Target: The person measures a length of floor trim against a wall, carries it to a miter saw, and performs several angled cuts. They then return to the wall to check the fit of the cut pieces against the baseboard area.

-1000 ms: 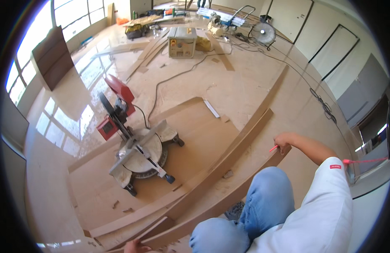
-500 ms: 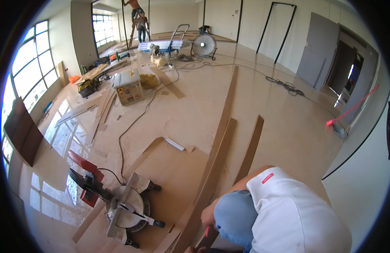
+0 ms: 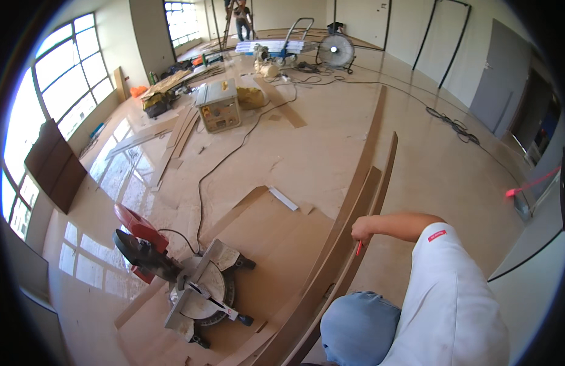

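Note:
Neither my left hand nor my right hand shows. Close below, a crouching co-worker in a blue-grey cap (image 3: 359,329) and white shirt (image 3: 456,299) stretches one bare arm (image 3: 404,226) across to the left. The co-worker's hand (image 3: 363,228) is closed around a thin red pencil-like stick (image 3: 359,247), over a long brown plank (image 3: 389,161). Beside that plank lie another brown board (image 3: 338,259) and a longer strip (image 3: 373,131). A miter saw (image 3: 203,280) with a red motor housing (image 3: 142,227) stands left of them on a flat brown sheet (image 3: 276,244). Its head is tilted up.
A power cord (image 3: 224,160) runs across the shiny floor. Farther off are a boxy machine (image 3: 218,113), loose wood strips (image 3: 172,143), a floor fan (image 3: 335,50), a trolley (image 3: 295,43) and coiled cable (image 3: 453,125). A dark panel (image 3: 55,165) leans by the windows. Someone (image 3: 241,21) stands at the back.
The whole scene has shifted right in view. The co-worker's arm, earlier folded partly behind the cap, now reaches farther along the plank with the red stick.

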